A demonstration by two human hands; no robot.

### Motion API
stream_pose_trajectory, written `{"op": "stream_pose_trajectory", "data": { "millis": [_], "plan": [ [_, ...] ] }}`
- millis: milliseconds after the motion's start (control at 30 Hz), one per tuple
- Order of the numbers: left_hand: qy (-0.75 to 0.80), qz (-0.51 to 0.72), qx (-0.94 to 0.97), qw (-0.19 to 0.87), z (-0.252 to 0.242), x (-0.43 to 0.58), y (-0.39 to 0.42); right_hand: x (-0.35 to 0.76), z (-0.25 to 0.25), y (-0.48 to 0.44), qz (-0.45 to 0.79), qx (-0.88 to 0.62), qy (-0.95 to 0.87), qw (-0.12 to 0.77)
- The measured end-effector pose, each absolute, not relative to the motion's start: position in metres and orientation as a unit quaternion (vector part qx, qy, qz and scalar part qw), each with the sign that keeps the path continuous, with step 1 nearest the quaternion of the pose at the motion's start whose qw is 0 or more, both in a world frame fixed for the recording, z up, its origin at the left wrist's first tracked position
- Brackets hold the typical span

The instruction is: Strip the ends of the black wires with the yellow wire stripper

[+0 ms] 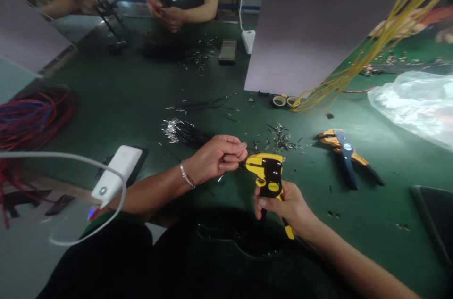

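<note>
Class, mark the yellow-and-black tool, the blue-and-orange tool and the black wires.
Yellow-and-black tool (272, 170): head view, on its black body.
Blue-and-orange tool (346, 152): head view, on its blue body.
Black wires (193, 134): head view, on the bundle's visible middle.

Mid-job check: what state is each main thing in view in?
Yellow wire stripper: held; jaw opening unclear
Right hand: closed around the yellow wire stripper's handles
Left hand: closed, at the yellow wire stripper's nose
Black wires: bundled, lying flat, silvery ends fanned
Blue-and-orange tool: lying down, handles apart
Yellow wires: loosely bunched
Red and blue wires: coiled
Clear plastic bag: crumpled
Clippings: scattered
</note>
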State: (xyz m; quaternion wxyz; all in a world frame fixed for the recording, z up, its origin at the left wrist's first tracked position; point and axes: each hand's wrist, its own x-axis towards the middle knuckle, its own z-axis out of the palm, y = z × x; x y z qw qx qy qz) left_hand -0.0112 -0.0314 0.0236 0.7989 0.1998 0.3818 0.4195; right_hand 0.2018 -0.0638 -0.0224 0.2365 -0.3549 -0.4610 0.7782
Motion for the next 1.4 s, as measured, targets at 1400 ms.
{"op": "stream_pose_trajectory", "data": {
  "millis": [1400],
  "plan": [
    [0.444,0.423,0.220,0.759,0.021,-0.011,-0.033,0.196,-0.022,-0.064,0.724,-0.429,-0.485,0.238]
  ]
}}
